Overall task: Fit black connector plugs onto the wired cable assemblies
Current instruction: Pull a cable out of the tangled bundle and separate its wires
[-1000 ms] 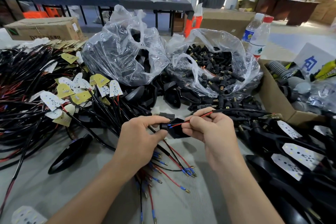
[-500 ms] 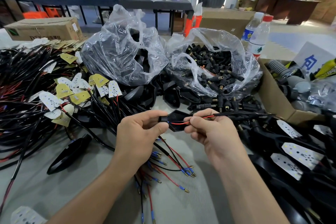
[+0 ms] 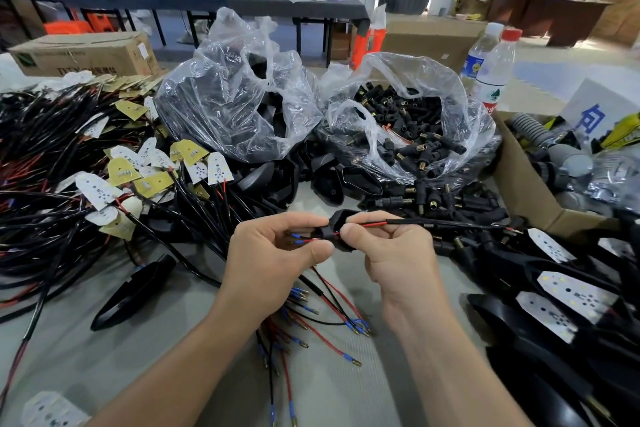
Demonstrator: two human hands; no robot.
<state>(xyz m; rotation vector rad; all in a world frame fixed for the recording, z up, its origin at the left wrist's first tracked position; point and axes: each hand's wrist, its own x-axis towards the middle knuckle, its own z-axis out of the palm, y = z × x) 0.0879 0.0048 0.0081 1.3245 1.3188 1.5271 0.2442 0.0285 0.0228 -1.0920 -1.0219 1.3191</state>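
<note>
Cables [image 3: 52, 191], black and red, heaped at left, from far to near; white and yellow LED boards [image 3: 121, 172] on their ends. One black shell [image 3: 135, 291] lies alone on the table [image 3: 104, 357], near left.

Left hand [image 3: 273, 260]: fingers curled, thumb and forefinger pinching the blue-sleeved ends of a wire [image 3: 433, 222]. Held shell [image 3: 337, 230] sits between both hands, off the table, with the wire threaded through it.

Right hand [image 3: 398, 253]: thumb and fingers pinch the held shell on its right side; the wire runs off rightward. Loose leads [image 3: 329, 319] with blue sleeves and brass tips lie on the table below the hands.

Far centre: bag [image 3: 242, 104] of black parts. To its right, open bag [image 3: 460, 121] of plugs [image 3: 415, 135], with more spilled in front. Far right: two bottles [image 3: 491, 73] and a carton [image 3: 519, 184].
</note>
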